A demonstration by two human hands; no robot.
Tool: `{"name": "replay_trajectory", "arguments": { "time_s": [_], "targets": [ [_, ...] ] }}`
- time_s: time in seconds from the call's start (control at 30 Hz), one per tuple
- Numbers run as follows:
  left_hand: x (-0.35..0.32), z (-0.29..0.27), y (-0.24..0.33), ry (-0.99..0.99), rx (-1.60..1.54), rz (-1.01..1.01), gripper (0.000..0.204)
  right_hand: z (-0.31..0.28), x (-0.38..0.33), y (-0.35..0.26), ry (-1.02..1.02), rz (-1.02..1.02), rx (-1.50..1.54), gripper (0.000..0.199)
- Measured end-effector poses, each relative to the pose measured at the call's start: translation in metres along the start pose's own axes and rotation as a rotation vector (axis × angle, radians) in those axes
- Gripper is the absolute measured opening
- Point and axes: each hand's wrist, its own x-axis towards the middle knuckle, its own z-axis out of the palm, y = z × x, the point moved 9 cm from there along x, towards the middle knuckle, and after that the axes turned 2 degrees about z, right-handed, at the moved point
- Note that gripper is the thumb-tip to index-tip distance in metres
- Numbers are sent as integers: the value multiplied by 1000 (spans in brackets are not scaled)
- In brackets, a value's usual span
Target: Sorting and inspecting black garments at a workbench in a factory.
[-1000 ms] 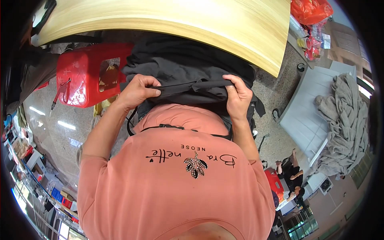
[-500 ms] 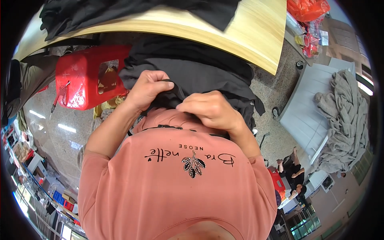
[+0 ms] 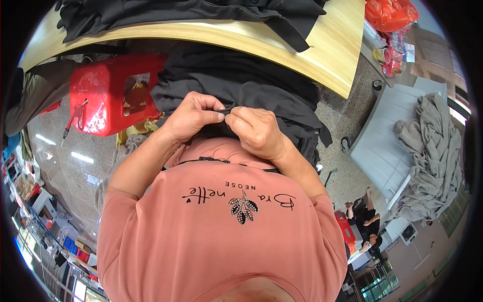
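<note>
Between left hand (image 3: 193, 117) and right hand (image 3: 257, 132), pinched black garment (image 3: 241, 83)

A single head-worn fisheye view looks steeply down the person's own chest, so the salmon-pink shirt (image 3: 221, 236) fills the lower half, very near. Both hands sit mid-picture, close below the lens. The wooden table (image 3: 327, 55) curves across the top, bent by the lens. The floor (image 3: 75, 161) spreads at both sides, farther off.

Black garments (image 3: 191, 15) lie heaped on the wooden table (image 3: 327, 55).
</note>
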Motion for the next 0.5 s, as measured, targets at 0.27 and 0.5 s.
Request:
{"name": "replay_trajectory", "arguments": {
  "time_s": [0.27, 0.5],
  "targets": [
    [-3, -5, 3, 57, 33, 123, 6, 14, -2, 20, -124, 200, 109, 15],
    [-4, -7, 0, 57, 173, 172, 7, 27, -8, 46, -173, 495, 488, 12]
  ]
}}
